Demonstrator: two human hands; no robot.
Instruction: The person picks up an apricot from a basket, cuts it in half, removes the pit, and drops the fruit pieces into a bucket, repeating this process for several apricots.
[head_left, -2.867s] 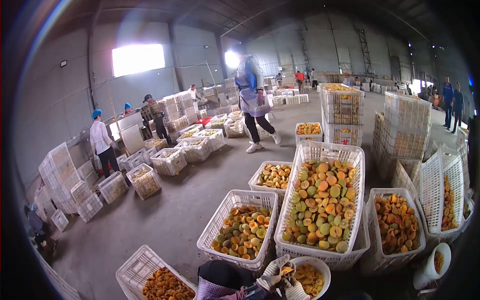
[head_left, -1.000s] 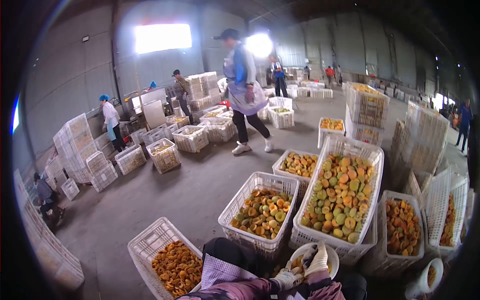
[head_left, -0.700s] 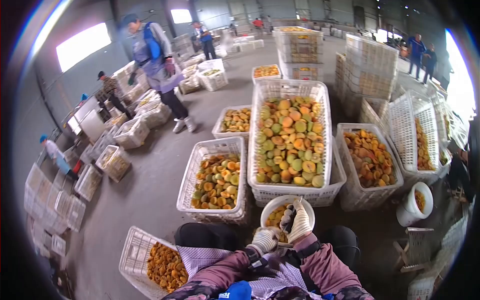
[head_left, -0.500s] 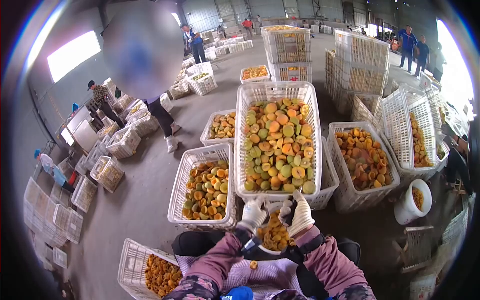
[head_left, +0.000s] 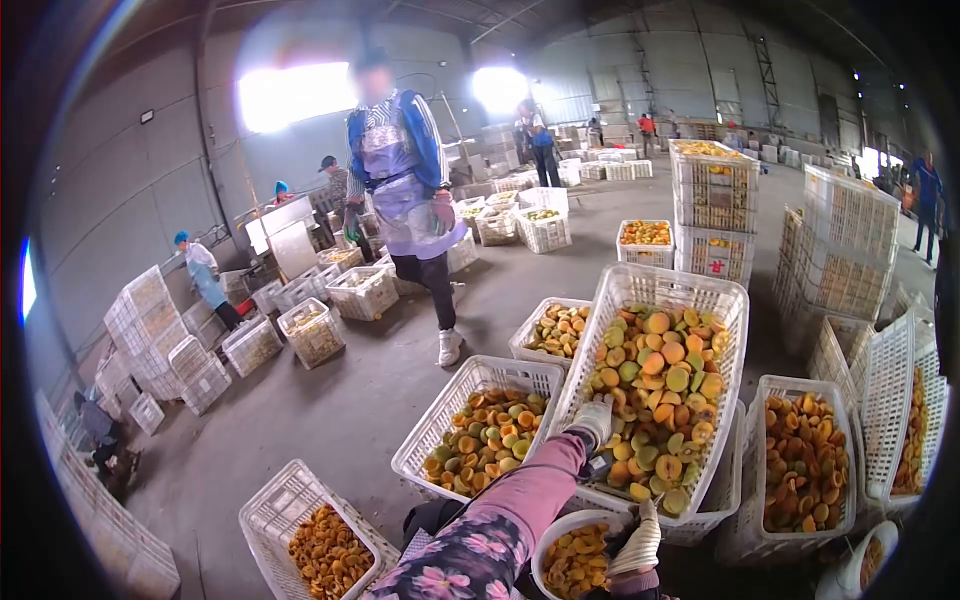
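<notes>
A tilted white crate [head_left: 735,350] of whole and cut orange and green fruit stands in front of me. My left hand [head_left: 594,420], in a whitish glove, reaches over its left wall and touches the fruit; its fingertips are too unclear to read. My right hand [head_left: 640,540], in a striped glove with dark finger parts, is below the crate's near edge, beside a white bucket [head_left: 541,556] of orange fruit pieces. Its fingers are drawn together, and anything between them is hidden. Another crate [head_left: 410,455] of fruit halves sits to the left.
A person [head_left: 400,180] in a blue top and apron stands ahead on the left. Crates of orange halves [head_left: 850,470] and dried-looking pieces [head_left: 262,535] flank me. Tall crate stacks [head_left: 715,200] rise behind; other people are farther off.
The view has swung left, so the crates appear farther right. My left hand has moved from beside my right hand, below the crate, up to its left side. The nearby person now shows clearly.
</notes>
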